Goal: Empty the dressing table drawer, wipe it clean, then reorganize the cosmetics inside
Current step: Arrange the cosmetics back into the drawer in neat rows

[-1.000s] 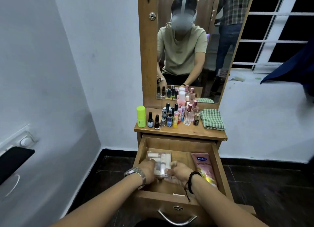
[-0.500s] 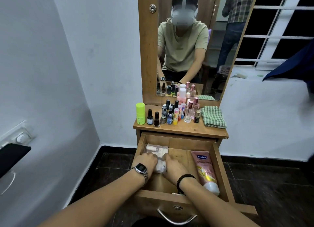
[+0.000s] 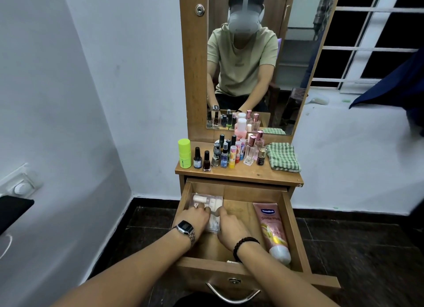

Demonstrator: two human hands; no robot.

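The wooden drawer (image 3: 296, 228) of the dressing table stands pulled out. In its left rear part lies a clear plastic pouch (image 3: 210, 203) of small white containers. My left hand (image 3: 195, 219), with a wristwatch, and my right hand (image 3: 229, 226), with a black bead bracelet, both rest on the pouch, fingers curled over its near end. A pink Vaseline lotion tube (image 3: 271, 228) lies along the drawer's right side, cap toward me. On the tabletop (image 3: 241, 174) stand a lime-green stick (image 3: 184, 154), nail polish bottles (image 3: 202, 161) and perfume bottles (image 3: 251, 150).
A folded green checked cloth (image 3: 283, 156) lies at the tabletop's right. The mirror (image 3: 250, 58) rises behind the bottles. A white wall (image 3: 91, 100) is close on the left with a switch plate (image 3: 20, 187). Dark tiled floor (image 3: 367, 249) surrounds the table. The drawer's metal handle (image 3: 231, 295) faces me.
Both hands have slid the pouch from the drawer's middle toward its left rear corner. The lotion tube has not moved.
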